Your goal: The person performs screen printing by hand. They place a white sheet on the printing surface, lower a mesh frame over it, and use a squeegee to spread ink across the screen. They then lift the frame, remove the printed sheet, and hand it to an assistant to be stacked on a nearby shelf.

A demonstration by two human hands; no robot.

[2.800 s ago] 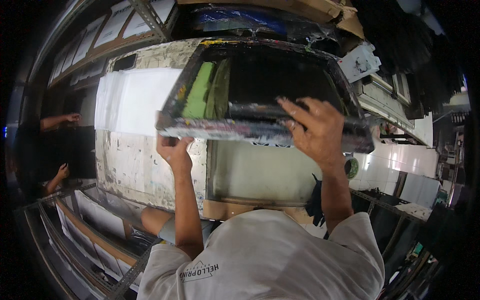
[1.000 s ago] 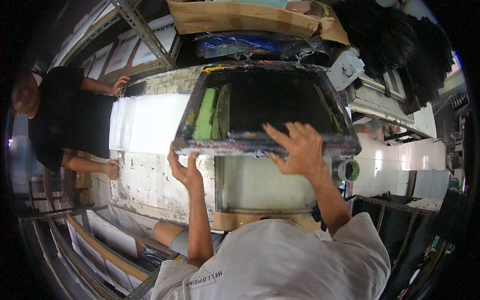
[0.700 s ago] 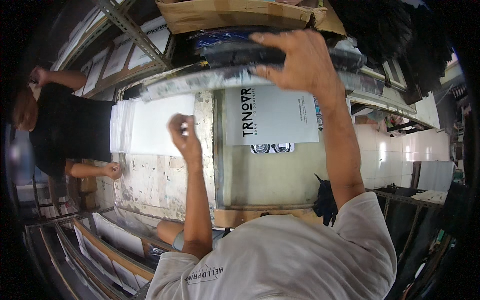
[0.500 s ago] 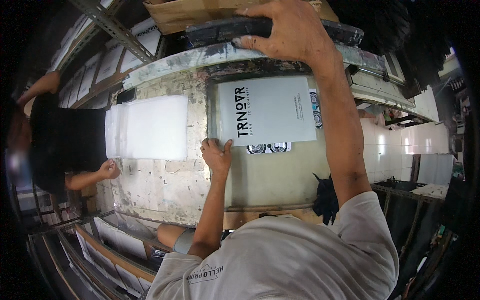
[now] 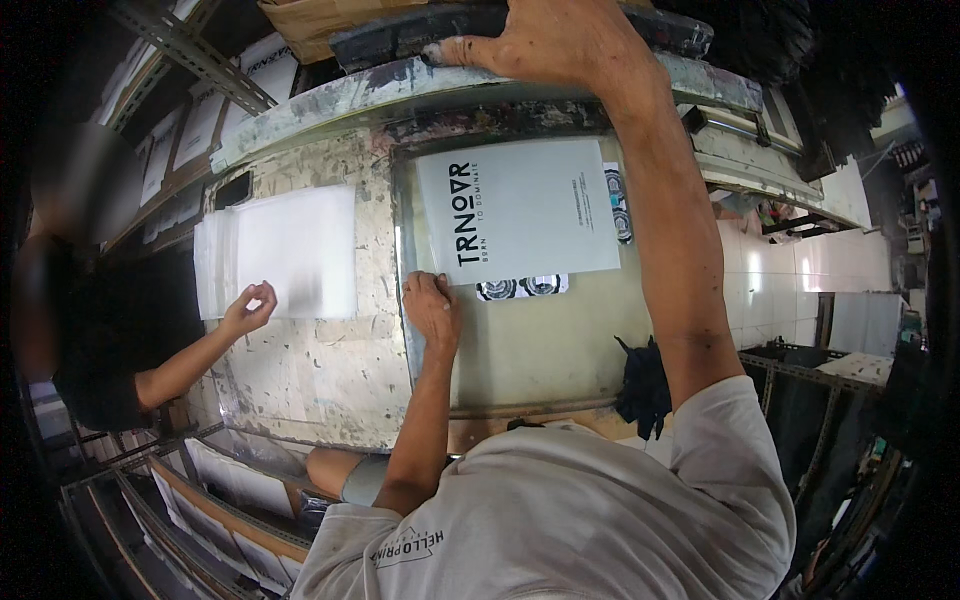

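A flat white plastic bag [image 5: 540,215] with black print lies on the pale glossy board before me. My left hand [image 5: 433,310] is at its near left corner, fingers curled in and thumb close against them at the edge. Under the bag, printed cards with dark round emblems [image 5: 522,288] stick out at the near and right sides. My right hand [image 5: 560,45] reaches far forward and grips the raised, paint-stained frame [image 5: 330,108] beside a long black bar [image 5: 400,40]. Its thumb lies on the frame's edge; its other fingers are cut off by the picture's top.
At left a co-worker's hand [image 5: 248,308] is over a stack of blank white bags [image 5: 295,240] on the stained table [image 5: 300,385]. A black cloth [image 5: 640,385] hangs at the board's near right corner. Racks [image 5: 230,500] of white sheets stand lower left; a cardboard box [image 5: 300,25] sits behind.
The co-worker's hand has moved from the stack's near left corner to over its near edge. My hands keep their places on the bag and frame; the whole view has shifted slightly.
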